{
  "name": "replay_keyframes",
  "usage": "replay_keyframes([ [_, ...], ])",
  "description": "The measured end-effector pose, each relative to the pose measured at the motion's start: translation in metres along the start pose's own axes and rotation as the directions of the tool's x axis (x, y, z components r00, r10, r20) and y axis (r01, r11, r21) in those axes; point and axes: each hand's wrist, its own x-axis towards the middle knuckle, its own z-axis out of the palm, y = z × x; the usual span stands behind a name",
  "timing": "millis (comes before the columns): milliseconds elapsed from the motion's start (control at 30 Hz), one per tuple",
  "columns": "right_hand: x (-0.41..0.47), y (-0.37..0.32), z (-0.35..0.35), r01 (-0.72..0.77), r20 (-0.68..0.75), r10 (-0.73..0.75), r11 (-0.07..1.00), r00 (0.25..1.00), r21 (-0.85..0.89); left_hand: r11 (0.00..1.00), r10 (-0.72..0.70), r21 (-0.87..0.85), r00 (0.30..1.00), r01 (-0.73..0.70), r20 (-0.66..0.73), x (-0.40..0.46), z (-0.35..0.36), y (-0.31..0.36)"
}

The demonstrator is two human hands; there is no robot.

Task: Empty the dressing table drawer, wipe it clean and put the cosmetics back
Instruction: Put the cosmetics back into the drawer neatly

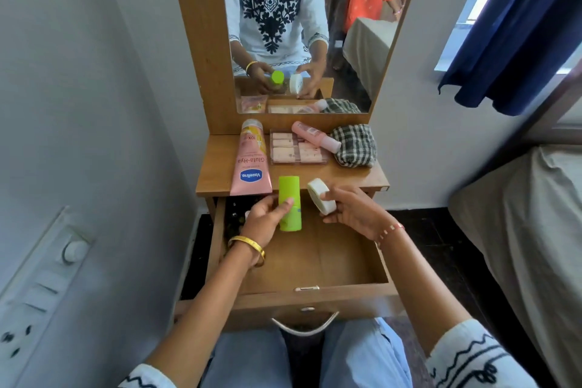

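The wooden drawer (346, 264) of the dressing table stands pulled out in front of me. My left hand (264, 220) grips a lime-green bottle (289, 198) above the drawer's back part. My right hand (349, 211) holds a round white jar (319, 195) by its rim, just in front of the table top's edge. A few dark items (234, 217) lie in the drawer's back left corner, partly hidden. On the table top (217, 173) lie a pink Vaseline tube (251, 164), a clear box of small pink items (296, 149), a pink bottle (315, 135) and a checked cloth (354, 145).
A mirror (302, 25) rises behind the table top and reflects me and another person in orange. A white wall with a switch panel (41, 290) is on the left. A bed (522, 230) stands to the right, under a window with a blue curtain (519, 31).
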Motion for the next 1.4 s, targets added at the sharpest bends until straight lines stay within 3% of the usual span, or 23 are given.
replay_keyframes([
  [133, -0.01, 0.02, -0.007, -0.121, -0.011, 0.122, 0.968, 0.992, -0.222, 0.944, 0.034, 0.33, 0.999, -0.021, -0.034, 0.002, 0.007, -0.017],
  [200, -0.005, 0.031, -0.008, -0.161, -0.101, 0.132, 0.913, 0.986, -0.375, 0.877, 0.033, 0.481, 0.999, -0.015, -0.029, 0.005, 0.011, -0.022],
  [367, 0.015, 0.056, -0.01, -0.245, -0.327, -0.045, 0.57, 0.944, -0.784, 0.765, 0.04, 0.643, 0.999, -0.032, 0.002, 0.01, 0.026, -0.033],
  [433, 0.02, 0.062, -0.01, -0.262, -0.358, -0.1, 0.507, 0.928, -0.821, 0.761, 0.036, 0.648, 0.999, -0.03, 0.004, 0.012, 0.03, -0.038],
  [600, 0.028, 0.069, -0.008, -0.27, -0.383, -0.163, 0.47, 0.909, -0.84, 0.738, 0.03, 0.674, 0.999, -0.031, 0.013, 0.014, 0.032, -0.047],
  [867, 0.033, 0.07, -0.006, -0.243, -0.314, -0.227, 0.291, 0.922, -0.925, 0.742, 0.011, 0.67, 1.0, -0.02, 0.017, 0.016, 0.03, -0.052],
  [1133, 0.026, 0.062, -0.002, -0.231, -0.283, -0.314, 0.194, 0.906, -0.953, 0.74, -0.006, 0.672, 1.0, -0.012, 0.025, 0.013, 0.032, -0.051],
  [1200, 0.021, 0.058, -0.002, -0.228, -0.287, -0.333, 0.205, 0.898, -0.952, 0.735, -0.008, 0.678, 1.0, -0.012, 0.027, 0.01, 0.032, -0.05],
  [1267, 0.014, 0.051, -0.002, -0.195, -0.31, -0.395, 0.304, 0.865, -0.932, 0.736, -0.006, 0.677, 1.0, -0.012, 0.025, 0.009, 0.032, -0.049],
  [1333, 0.005, 0.043, -0.002, -0.096, -0.346, -0.368, 0.552, 0.863, -0.828, 0.741, -0.004, 0.672, 1.0, -0.009, 0.018, 0.008, 0.032, -0.049],
  [1400, -0.003, 0.035, -0.004, 0.026, -0.255, -0.228, 0.792, 0.94, -0.61, 0.749, -0.002, 0.663, 1.0, -0.01, 0.018, 0.01, 0.033, -0.049],
])
